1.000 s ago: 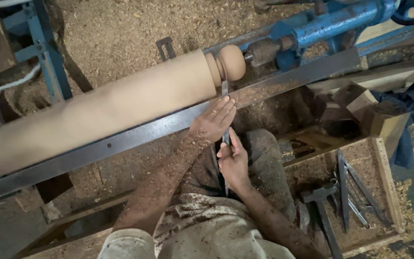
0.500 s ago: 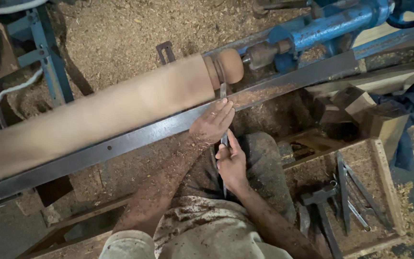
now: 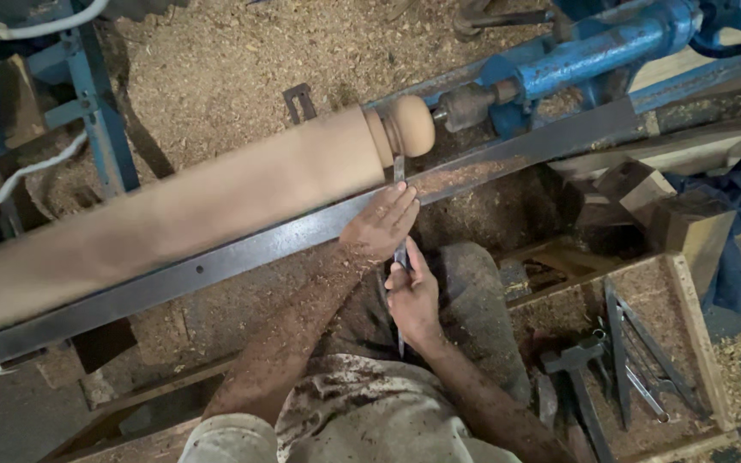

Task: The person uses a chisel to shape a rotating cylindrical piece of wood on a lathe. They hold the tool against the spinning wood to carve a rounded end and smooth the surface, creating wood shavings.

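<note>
Both hands clamped on chisel (image 3: 400,249): left hand (image 3: 381,225) nearer (on rest), right hand (image 3: 413,300) behind; blade pointed up at long workpiece (image 3: 216,193), crosswise.

We've little room at the cut: left hand (image 3: 381,225) sits on the steel rail (image 3: 216,261), right hand (image 3: 413,296) just behind it on the chisel (image 3: 400,214), our knee directly below both. Ahead, the long wooden workpiece (image 3: 173,214) blocks the whole span left of the chisel. Its rounded knob (image 3: 409,126) and the blue tailstock (image 3: 585,56) close off the right. Only a narrow gap lies between knob and rail. The right side is crowded by wood blocks (image 3: 645,193) and a tool tray (image 3: 688,300) of calipers (image 3: 636,360). Open passage is the sawdust floor (image 3: 216,60) beyond the workpiece, bounded left by a blue frame leg (image 3: 100,120).
</note>
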